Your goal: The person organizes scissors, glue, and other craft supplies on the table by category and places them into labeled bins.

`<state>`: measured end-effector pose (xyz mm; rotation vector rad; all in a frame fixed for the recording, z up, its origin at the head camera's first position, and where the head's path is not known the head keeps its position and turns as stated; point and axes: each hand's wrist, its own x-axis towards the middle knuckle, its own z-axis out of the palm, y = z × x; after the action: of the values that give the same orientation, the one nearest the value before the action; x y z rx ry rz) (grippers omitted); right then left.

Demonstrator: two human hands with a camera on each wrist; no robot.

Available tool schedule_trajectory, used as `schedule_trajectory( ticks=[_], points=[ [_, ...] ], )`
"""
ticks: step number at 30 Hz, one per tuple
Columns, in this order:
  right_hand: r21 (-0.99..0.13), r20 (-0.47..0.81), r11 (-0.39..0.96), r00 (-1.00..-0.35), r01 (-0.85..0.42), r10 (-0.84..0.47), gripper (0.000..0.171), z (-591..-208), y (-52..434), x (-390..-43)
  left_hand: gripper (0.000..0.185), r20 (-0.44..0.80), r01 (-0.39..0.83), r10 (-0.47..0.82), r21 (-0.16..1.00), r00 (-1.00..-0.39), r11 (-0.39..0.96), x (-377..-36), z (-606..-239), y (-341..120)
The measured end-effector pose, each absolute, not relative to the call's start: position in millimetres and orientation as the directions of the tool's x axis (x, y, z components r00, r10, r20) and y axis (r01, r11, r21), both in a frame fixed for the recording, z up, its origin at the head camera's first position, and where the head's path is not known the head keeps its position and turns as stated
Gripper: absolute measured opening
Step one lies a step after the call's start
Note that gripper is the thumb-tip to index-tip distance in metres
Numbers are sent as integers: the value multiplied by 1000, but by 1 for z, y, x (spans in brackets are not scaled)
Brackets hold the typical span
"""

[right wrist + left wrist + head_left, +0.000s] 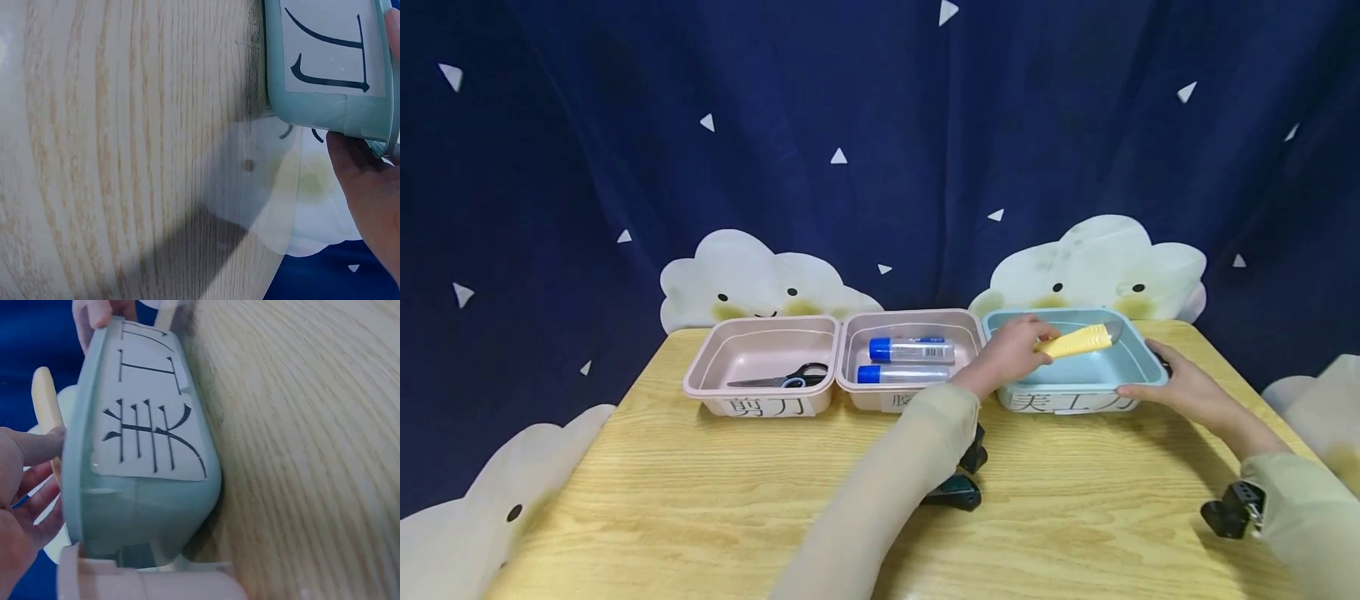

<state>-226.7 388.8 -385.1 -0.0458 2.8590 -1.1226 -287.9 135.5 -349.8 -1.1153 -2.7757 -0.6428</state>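
Over the light blue box (1078,387) my left hand (1011,354) pinches a yellow utility knife (1075,342) with a ribbed handle, its far end pointing right. In the left wrist view, the yellow knife (45,400) shows beyond the box rim between thumb and fingers. My right hand (1183,383) grips the right end of that box, thumb at the front rim, fingers round the side. A label with black characters covers the box's front. On the table, a dark green and black cutter (955,492) lies partly hidden behind my left sleeve.
Left of the blue box stands a pink box (850,367) with two blue-capped glue tubes (913,350). Farther left, another pink box (700,379) holds scissors (775,379). All sit along the back of the wooden table (700,500), before a dark blue curtain (880,167).
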Motion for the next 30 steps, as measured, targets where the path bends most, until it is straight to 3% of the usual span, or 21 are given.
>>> schedule_trajectory(
  ticks=[15, 22, 30],
  points=[
    [-678, -38, 735, -998, -11, -51, 105, -396, 391, -226, 32, 153, 623, 604, 187, -782, 760, -299, -367, 148],
    [-668, -57, 744, -998, 11, -37, 108, -392, 388, -227, 28, 113, 560, 549, 198, -828, 804, -309, -373, 149],
    [-678, -56, 735, -998, 22, -22, 107, -389, 390, -227, 14, 85, 552, 546, 191, -833, 812, -313, -369, 153]
  ],
)
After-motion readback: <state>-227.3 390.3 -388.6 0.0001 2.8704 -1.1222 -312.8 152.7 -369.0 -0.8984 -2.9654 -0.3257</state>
